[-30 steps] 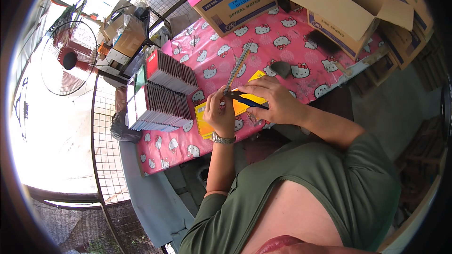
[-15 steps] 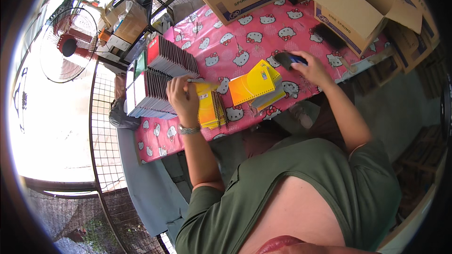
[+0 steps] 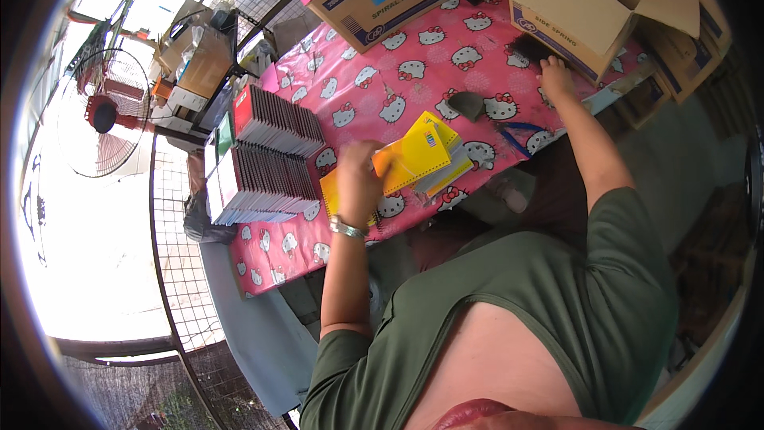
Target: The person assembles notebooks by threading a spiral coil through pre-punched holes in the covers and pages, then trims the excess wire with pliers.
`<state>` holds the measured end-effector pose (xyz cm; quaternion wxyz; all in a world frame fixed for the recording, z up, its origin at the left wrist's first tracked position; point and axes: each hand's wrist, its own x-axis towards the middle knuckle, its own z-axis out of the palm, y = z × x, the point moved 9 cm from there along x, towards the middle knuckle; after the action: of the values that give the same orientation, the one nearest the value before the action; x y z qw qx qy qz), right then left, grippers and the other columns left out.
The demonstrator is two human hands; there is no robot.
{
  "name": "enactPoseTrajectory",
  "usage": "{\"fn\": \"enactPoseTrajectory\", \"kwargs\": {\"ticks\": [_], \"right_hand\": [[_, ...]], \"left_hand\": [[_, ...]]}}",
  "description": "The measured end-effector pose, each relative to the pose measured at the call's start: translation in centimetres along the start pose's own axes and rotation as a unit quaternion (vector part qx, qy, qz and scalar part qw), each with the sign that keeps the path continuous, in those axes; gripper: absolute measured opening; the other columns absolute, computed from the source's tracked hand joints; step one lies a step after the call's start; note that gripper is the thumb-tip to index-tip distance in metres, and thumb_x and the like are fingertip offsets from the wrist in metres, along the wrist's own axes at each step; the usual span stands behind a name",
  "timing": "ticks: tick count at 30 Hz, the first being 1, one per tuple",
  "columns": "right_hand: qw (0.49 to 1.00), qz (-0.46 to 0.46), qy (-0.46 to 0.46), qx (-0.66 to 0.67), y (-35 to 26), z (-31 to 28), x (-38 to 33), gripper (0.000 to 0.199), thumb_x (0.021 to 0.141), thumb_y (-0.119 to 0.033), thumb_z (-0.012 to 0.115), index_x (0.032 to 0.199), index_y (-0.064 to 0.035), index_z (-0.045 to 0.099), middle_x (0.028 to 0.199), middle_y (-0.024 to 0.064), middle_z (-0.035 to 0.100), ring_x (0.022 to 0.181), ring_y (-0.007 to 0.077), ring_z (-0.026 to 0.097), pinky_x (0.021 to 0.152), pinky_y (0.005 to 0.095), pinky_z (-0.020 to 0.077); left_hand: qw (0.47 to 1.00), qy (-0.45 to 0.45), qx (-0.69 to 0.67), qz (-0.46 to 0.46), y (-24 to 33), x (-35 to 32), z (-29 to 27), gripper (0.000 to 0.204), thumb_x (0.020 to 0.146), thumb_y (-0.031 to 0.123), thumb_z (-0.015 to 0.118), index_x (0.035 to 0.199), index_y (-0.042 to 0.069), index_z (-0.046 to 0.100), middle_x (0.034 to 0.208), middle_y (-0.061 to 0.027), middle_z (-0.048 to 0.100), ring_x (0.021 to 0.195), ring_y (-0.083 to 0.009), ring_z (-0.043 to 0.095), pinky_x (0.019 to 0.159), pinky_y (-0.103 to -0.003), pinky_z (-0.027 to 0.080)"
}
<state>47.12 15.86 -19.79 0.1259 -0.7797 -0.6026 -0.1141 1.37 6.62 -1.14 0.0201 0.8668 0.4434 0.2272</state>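
Note:
My left hand (image 3: pixel 362 179) is bent and slightly blurred over a yellow stack of notebooks (image 3: pixel 329 191). Its fingers close on the orange-tinted left edge of a yellow spiral notebook (image 3: pixel 422 151), which lies at a slant on another stack. Over on the right, my right hand (image 3: pixel 556 78) is at the near end of a bundle of black, bristly-looking wire coils (image 3: pixel 529 49). Its thumb and fingers are apart, with nothing visibly held. Blue-handled pliers (image 3: pixel 513 140) lie on the table just right of the yellow notebooks. A dark grey lump (image 3: pixel 467 105) sits beyond them.
Rows of stacked spiral notebooks (image 3: pixel 267 179) stand at the left of the table. A pink patterned cloth (image 3: pixel 370 107) covers the tabletop. A closed cardboard box (image 3: pixel 386 0) is at the back, and an open box (image 3: pixel 557 40) at the right. A fan (image 3: pixel 103 115) stands far left.
My right hand has let go of the pliers and reached away to the black coils. My left hand has moved right, from the left stack to the edge of the slanted notebook.

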Motion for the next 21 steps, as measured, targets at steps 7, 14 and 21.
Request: {"fn": "enactPoseTrajectory", "kwargs": {"ticks": [7, 14, 21], "right_hand": [[0.998, -0.051, -0.032, -0.005, -1.8, -0.6, 1.6, 0.020, 0.091, -0.011, 0.052, 0.106, -0.0076, 0.065, 0.106, 0.0117, 0.064, 0.104, 0.0291, 0.064, 0.086, 0.0435, 0.0522], [0.992, -0.007, -0.090, 0.085, -1.3, -1.3, 2.9, 0.026, 0.084, -0.005, 0.059, 0.109, -0.0044, 0.064, 0.114, 0.0188, 0.059, 0.109, 0.0358, 0.061, 0.090, 0.0476, 0.0518], [0.832, -0.229, 0.006, 0.505, -16.5, -16.5, -4.0, 0.030, 0.086, -0.016, 0.066, 0.116, -0.0189, 0.071, 0.100, 0.0080, 0.063, 0.099, 0.0278, 0.062, 0.089, 0.0409, 0.0496]], "left_hand": [[0.994, -0.108, 0.008, 0.030, 7.5, 0.5, 2.2, 0.028, 0.080, 0.021, 0.073, 0.105, 0.009, 0.067, 0.103, -0.0090, 0.067, 0.097, -0.0292, 0.065, 0.081, -0.041, 0.054], [0.994, -0.108, -0.005, 0.016, 5.7, 4.4, 0.1, 0.022, 0.090, 0.014, 0.058, 0.112, 0.009, 0.061, 0.099, -0.0108, 0.066, 0.096, -0.0311, 0.063, 0.082, -0.045, 0.049], [0.997, 0.045, 0.049, 0.036, 7.1, 3.4, 0.6, 0.020, 0.094, 0.020, 0.059, 0.111, 0.009, 0.058, 0.095, -0.0088, 0.061, 0.095, -0.0293, 0.057, 0.088, -0.044, 0.038]]}}
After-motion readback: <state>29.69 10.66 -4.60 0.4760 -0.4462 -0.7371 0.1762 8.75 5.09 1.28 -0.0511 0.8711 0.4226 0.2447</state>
